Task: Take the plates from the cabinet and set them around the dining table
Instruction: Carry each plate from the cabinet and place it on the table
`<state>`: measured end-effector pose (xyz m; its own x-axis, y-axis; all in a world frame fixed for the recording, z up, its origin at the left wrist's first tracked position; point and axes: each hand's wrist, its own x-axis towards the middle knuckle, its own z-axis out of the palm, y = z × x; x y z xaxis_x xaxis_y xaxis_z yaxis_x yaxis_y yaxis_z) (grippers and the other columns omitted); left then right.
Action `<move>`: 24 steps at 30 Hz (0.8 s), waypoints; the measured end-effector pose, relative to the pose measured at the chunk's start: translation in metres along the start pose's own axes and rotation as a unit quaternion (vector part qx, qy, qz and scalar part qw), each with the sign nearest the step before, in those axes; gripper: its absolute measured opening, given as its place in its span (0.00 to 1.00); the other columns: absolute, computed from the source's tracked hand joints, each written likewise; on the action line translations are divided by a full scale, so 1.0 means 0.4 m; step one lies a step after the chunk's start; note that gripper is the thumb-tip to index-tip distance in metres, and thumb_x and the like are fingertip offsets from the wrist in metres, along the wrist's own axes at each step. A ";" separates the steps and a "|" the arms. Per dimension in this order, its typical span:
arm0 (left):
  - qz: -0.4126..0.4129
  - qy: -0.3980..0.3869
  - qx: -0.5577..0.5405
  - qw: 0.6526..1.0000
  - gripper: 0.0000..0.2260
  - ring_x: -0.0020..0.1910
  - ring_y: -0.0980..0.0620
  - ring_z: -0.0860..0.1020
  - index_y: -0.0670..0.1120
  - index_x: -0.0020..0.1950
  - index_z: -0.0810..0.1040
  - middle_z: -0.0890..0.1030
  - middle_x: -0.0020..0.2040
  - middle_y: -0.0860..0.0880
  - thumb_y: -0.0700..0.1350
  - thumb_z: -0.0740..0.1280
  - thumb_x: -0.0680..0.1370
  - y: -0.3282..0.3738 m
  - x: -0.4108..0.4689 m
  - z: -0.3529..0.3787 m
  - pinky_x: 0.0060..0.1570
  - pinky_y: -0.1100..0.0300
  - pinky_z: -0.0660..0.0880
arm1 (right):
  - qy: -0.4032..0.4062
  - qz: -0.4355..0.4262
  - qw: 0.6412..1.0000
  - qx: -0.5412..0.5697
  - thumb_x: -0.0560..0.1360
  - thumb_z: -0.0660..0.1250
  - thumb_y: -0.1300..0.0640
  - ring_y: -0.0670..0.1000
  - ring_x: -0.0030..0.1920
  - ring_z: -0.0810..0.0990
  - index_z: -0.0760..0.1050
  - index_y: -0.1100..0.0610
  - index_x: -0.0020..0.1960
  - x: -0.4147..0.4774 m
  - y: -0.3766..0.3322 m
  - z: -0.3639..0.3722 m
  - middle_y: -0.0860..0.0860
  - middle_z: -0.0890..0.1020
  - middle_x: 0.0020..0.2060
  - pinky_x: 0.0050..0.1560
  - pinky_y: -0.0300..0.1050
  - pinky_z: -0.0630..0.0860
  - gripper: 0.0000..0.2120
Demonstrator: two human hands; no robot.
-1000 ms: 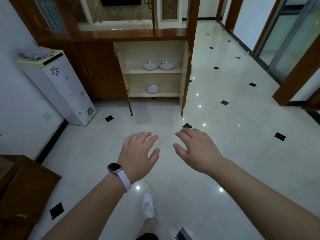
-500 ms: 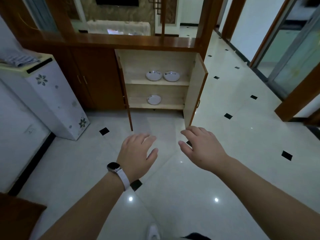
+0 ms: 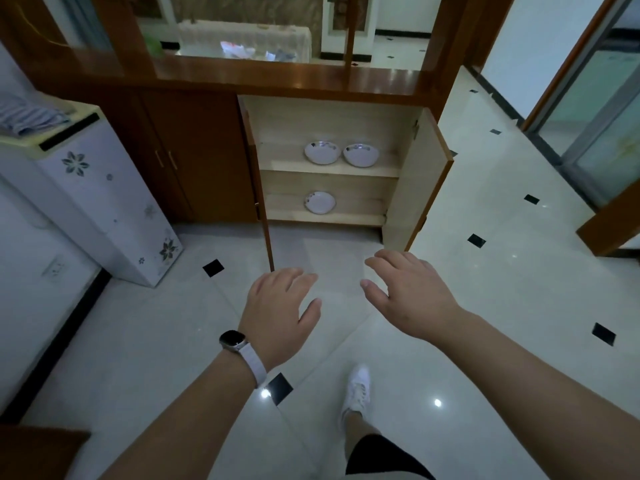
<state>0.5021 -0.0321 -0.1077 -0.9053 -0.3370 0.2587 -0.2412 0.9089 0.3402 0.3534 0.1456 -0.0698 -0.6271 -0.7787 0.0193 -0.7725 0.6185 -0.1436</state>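
The low wooden cabinet (image 3: 346,112) stands ahead with both doors swung open. On its upper shelf sit two white plates with dark rim patterns, a left plate (image 3: 322,152) and a right plate (image 3: 361,154), side by side. A third plate (image 3: 320,202) lies on the lower shelf. My left hand (image 3: 278,308), with a watch on the wrist, and my right hand (image 3: 408,292) are stretched out palm down over the floor, well short of the cabinet. Both hold nothing and their fingers are apart.
A white water dispenser (image 3: 100,202) with a flower print stands left of the cabinet, a folded cloth (image 3: 27,117) on top. The open right door (image 3: 415,181) juts into the tiled floor. A glass sliding door (image 3: 602,126) is at right. My white shoe (image 3: 356,389) steps forward.
I have walked closer to the cabinet, which now looks larger. Both hands stay outstretched and empty. My right foot has stepped forward into view.
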 end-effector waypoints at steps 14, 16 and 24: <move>0.006 -0.037 0.055 0.998 0.21 0.57 0.43 0.76 0.46 0.62 0.79 0.80 0.59 0.45 0.54 0.57 0.76 -0.076 0.593 0.123 0.59 0.46 0.70 | 0.022 0.007 0.999 0.028 0.80 0.51 0.40 0.51 0.61 0.73 0.71 0.51 0.68 0.509 0.303 -0.025 0.48 0.75 0.65 0.58 0.48 0.68 0.24; 0.029 -0.032 0.062 0.997 0.21 0.56 0.43 0.77 0.46 0.62 0.79 0.80 0.59 0.44 0.54 0.57 0.77 -0.064 0.690 0.139 0.58 0.46 0.71 | 0.026 0.007 0.999 0.022 0.80 0.51 0.40 0.52 0.61 0.74 0.72 0.51 0.67 0.564 0.359 -0.038 0.48 0.75 0.65 0.58 0.48 0.68 0.24; 0.062 -0.028 0.063 0.996 0.20 0.56 0.42 0.77 0.45 0.62 0.79 0.80 0.59 0.44 0.53 0.60 0.76 -0.045 0.940 0.179 0.58 0.48 0.72 | 0.045 0.008 0.998 0.034 0.79 0.52 0.41 0.53 0.61 0.74 0.73 0.52 0.65 0.742 0.479 -0.069 0.50 0.76 0.63 0.59 0.51 0.71 0.23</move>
<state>0.1409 -0.1577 -0.0811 -0.9481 -0.2086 0.2399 -0.1643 0.9676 0.1917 0.0165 0.0360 -0.0643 -0.6482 -0.7542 0.1045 -0.7556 0.6201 -0.2112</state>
